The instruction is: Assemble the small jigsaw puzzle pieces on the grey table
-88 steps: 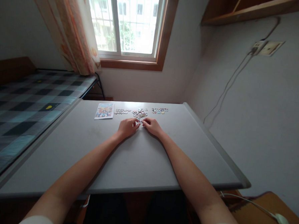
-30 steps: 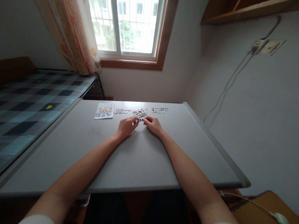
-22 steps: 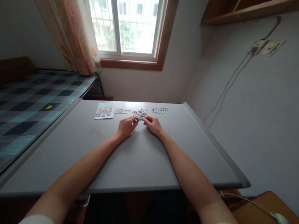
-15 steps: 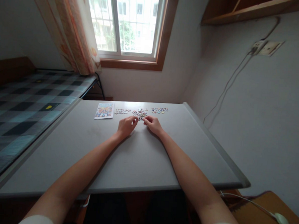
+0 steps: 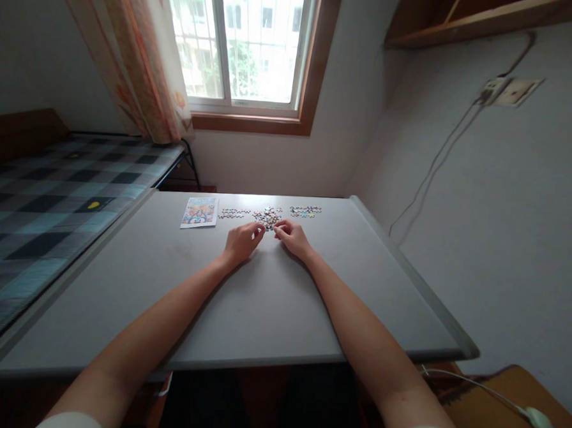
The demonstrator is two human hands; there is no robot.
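A pile of small jigsaw puzzle pieces (image 5: 267, 215) lies near the far side of the grey-white table (image 5: 262, 302). At the pile's near left edge is my left hand (image 5: 243, 240), thumb and fingers curled into a pinch; whatever is between the tips is too small to make out. Facing it from the right, my right hand (image 5: 292, 237) pinches what looks like a puzzle piece at its fingertips. Rows of pieces (image 5: 235, 213) are spread left of the pile, and another group of pieces (image 5: 305, 211) sits to its right.
A printed picture sheet (image 5: 200, 213) lies at the table's far left. Beside the table is a bed with a checked cover (image 5: 76, 184). A cable (image 5: 422, 183) hangs along the right wall, and a wooden stool (image 5: 501, 404) with a white cord stands at lower right.
Almost nothing differs. The fingers of my right hand have shifted very slightly at the pile's edge; my left hand stays in place.
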